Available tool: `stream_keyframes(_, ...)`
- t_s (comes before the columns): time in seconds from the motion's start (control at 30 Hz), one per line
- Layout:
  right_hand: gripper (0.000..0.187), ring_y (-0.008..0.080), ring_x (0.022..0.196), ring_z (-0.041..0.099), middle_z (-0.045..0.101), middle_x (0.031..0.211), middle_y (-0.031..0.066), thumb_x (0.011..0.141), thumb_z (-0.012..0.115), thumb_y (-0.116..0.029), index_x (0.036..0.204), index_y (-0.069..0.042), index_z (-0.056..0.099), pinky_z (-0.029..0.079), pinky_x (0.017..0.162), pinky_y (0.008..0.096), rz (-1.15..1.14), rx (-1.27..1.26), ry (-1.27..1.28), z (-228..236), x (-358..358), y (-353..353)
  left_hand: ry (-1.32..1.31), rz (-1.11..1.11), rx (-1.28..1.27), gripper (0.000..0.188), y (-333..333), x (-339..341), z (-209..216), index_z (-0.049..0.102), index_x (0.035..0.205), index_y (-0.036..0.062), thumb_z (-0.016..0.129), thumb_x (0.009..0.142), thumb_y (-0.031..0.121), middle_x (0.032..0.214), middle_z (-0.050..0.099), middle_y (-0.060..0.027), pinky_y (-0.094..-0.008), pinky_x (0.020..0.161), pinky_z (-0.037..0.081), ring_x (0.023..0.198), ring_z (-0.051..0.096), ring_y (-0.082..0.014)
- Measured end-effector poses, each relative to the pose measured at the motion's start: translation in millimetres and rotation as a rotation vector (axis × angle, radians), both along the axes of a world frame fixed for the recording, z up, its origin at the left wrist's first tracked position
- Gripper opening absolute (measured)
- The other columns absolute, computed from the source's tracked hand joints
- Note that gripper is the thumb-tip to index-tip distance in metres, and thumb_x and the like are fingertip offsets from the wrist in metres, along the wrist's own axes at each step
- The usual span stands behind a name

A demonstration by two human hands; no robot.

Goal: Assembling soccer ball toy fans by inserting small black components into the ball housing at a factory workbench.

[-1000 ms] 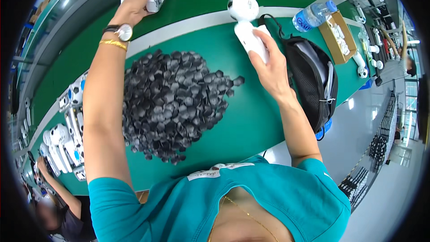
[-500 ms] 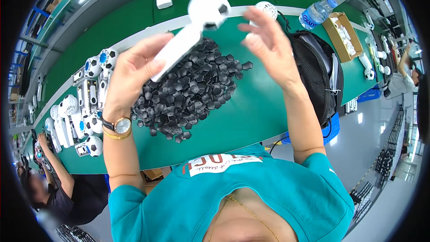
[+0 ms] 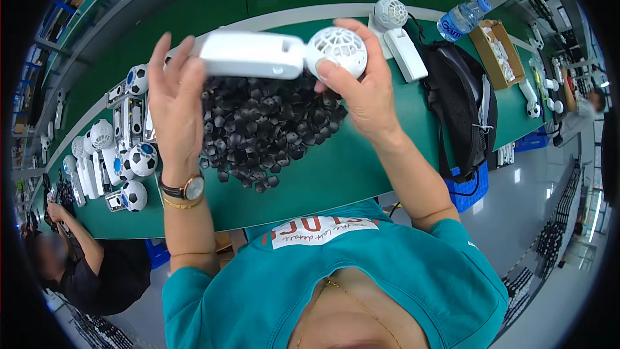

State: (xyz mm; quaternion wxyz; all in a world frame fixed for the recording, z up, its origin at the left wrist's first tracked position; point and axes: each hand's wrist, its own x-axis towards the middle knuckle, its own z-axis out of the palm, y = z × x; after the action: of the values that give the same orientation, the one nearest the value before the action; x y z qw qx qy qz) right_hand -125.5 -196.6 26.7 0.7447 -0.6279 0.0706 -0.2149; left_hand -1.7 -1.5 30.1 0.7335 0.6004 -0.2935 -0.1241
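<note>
A white handheld fan [image 3: 255, 55] with a round, openwork ball head is held level over the table. My right hand [image 3: 371, 90] grips it by the ball, thumb in front and fingers curled behind. At the handle's other end is my left hand [image 3: 175, 100], its fingers apart and slightly blurred; whether they touch the handle is unclear. Below the fan lies a heap of small black five-sided pieces [image 3: 265, 132], its far part hidden by the fan.
Finished-looking football-patterned fans [image 3: 134, 195] crowd the table's left. Another white fan [image 3: 405, 55] lies beside a black backpack [image 3: 457, 103] at right, near a water bottle [image 3: 460, 21] and a cardboard box [image 3: 496, 55] of white parts. A co-worker [image 3: 84, 258] sits at left.
The fan has swung from slanting to level, its openwork side now showing. My right hand has closed on the ball, and my left hand's grip on the handle has loosened.
</note>
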Motion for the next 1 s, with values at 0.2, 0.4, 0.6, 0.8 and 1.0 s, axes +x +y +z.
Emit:
stream_keyframes(0.2,0.056,0.0259,0.103,0.059,0.059,0.110,0.0141,0.075,0.073,-0.008,0.126,-0.004,0.050,0.050,0.087,0.0340,-0.421,-0.795,-0.384,-15,5,39,0.864,-0.435,-0.340,0.050,-20,-47,-7,0.032,0.139,-0.0005,0.048,0.100,0.025,0.133,0.049,-0.0179,-0.0397,0.101,0.046,0.120,0.052,-0.0282)
stream_keyframes(0.4,0.034,0.0265,0.097,0.059,0.061,0.108,0.0133,0.076,0.071,-0.006,0.110,-0.004,0.063,0.048,0.084,0.0345,-0.199,-0.828,-0.289,-25,-26,29,0.696,-0.331,-0.200,0.049,-23,-37,-29,0.031,0.140,0.0019,0.044,0.101,0.029,0.123,0.053,-0.0200,-0.0400,0.090,0.054,0.108,0.059,-0.0282)
stream_keyframes(0.6,0.021,0.0172,0.074,0.061,0.063,0.087,0.0080,0.079,0.072,-0.009,0.098,-0.001,0.066,0.050,0.064,0.0292,-0.307,-0.799,0.341,-66,-55,-42,0.597,-0.317,-0.234,0.050,-29,-30,-35,0.026,0.143,0.0082,0.041,0.102,0.032,0.115,0.056,-0.0202,-0.0445,0.073,0.060,0.094,0.064,-0.0265)
stream_keyframes(0.8,0.021,0.0223,0.072,0.062,0.063,0.086,0.0104,0.077,0.073,-0.008,0.095,-0.001,0.065,0.051,0.064,0.0335,-0.268,-1.124,0.269,-62,-48,-40,0.601,-0.286,-0.299,0.050,-26,-25,-48,0.022,0.143,0.0103,0.036,0.103,0.035,0.111,0.057,-0.0198,-0.0457,0.072,0.060,0.095,0.064,-0.0278)
stream_keyframes(1.0,0.016,0.0314,0.078,0.064,0.063,0.087,0.0141,0.078,0.069,-0.004,0.093,0.000,0.064,0.052,0.068,0.0403,-0.192,-1.405,0.334,-58,-41,-39,0.528,-0.249,-0.306,0.040,-30,-33,-41,0.032,0.132,0.0090,0.033,0.103,0.036,0.105,0.059,-0.0175,-0.0435,0.070,0.061,0.095,0.065,-0.0255)
